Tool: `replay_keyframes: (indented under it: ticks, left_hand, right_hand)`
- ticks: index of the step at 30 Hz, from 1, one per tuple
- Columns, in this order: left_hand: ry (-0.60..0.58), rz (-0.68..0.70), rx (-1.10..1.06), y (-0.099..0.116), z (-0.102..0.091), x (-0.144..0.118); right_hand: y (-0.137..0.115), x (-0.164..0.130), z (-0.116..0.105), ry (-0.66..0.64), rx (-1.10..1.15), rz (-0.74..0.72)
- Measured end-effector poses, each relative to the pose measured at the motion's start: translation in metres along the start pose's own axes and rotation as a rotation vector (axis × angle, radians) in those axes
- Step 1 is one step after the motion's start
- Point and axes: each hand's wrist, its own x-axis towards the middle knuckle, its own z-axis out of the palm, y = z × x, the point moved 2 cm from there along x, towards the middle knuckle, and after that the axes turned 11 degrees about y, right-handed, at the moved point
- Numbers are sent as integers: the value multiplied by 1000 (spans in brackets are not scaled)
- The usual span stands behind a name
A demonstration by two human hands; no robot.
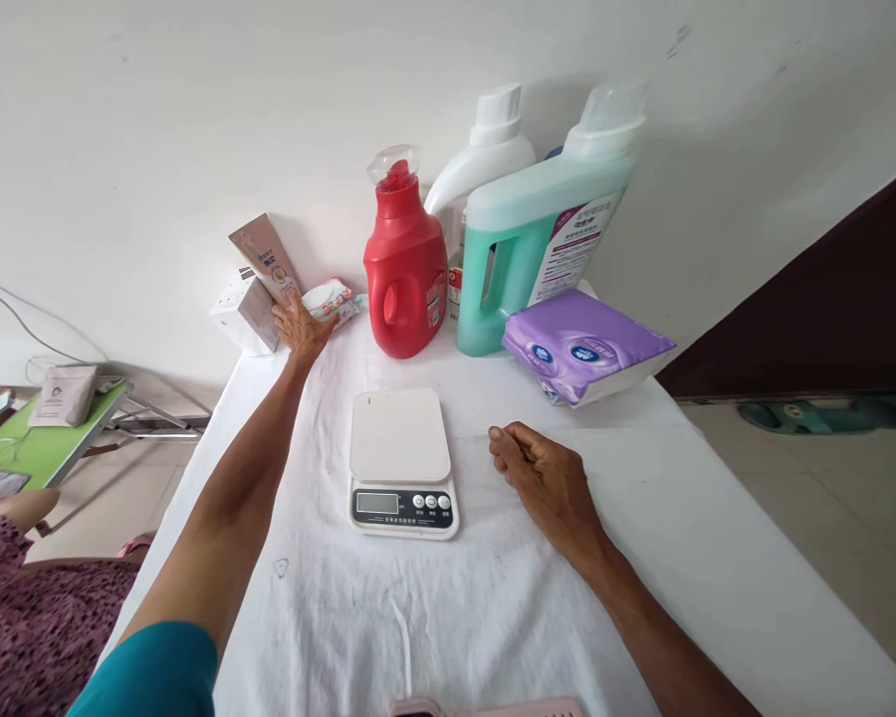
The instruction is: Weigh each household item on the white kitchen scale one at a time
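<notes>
My left hand [300, 327] reaches to the far left of the table and grips the lower end of a tan tube-shaped package [265, 256], which leans upright against a white box [243, 311]. A small wipes packet [332, 299] lies just right of that hand. My right hand [538, 473] rests on the white cloth [448, 607] with its fingers loosely curled and nothing in it, just right of a white digital kitchen scale [401, 461] whose platform is bare.
Against the wall stand a red detergent bottle [405, 264], a white bottle [485, 149] and a large green detergent jug [538, 219]. A purple tissue pack [586, 346] lies at the right. A green folding table [41, 443] stands left on the floor.
</notes>
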Motion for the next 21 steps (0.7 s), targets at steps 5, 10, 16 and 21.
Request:
replay_keyframes:
  ticks: [5, 10, 16, 21]
  left_hand:
    - [35, 67, 13, -15, -6, 7]
    - [-193, 125, 13, -24, 10, 33]
    - [-271, 159, 42, -25, 13, 44]
    - [-228, 90, 5, -39, -17, 17]
  right_hand:
    - [-2, 0, 0, 24, 12, -25]
    - [1, 1, 0, 18, 5, -2]
    - [2, 2, -1, 13, -13, 12]
    - [1, 1, -1, 17, 9, -2]
